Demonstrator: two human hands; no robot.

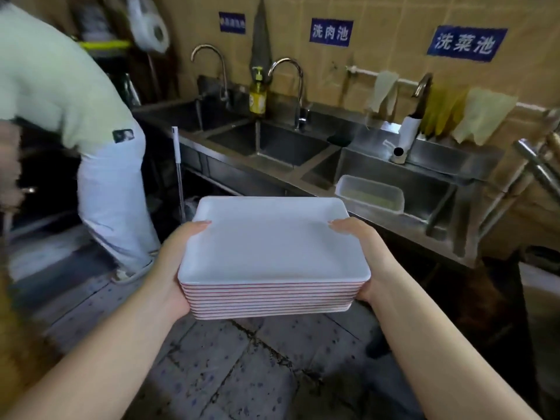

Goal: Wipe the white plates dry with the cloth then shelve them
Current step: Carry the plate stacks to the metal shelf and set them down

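Note:
A stack of several white rectangular plates [272, 247] with thin red edge lines hangs in the air in front of me, above the tiled floor. My left hand [172, 268] grips the stack's left side, thumb lying on the top plate's rim. My right hand [363, 256] grips the right side the same way, thumb on the rim. The fingers under the stack are hidden. No wiping cloth is in either hand.
A steel triple sink [272, 147] runs along the wall ahead, with a clear plastic tub [369, 194] in the right basin and a yellow soap bottle [257, 95]. A person in a green top [75, 116] bends over at the left. Yellowish cloths [481, 116] hang at right.

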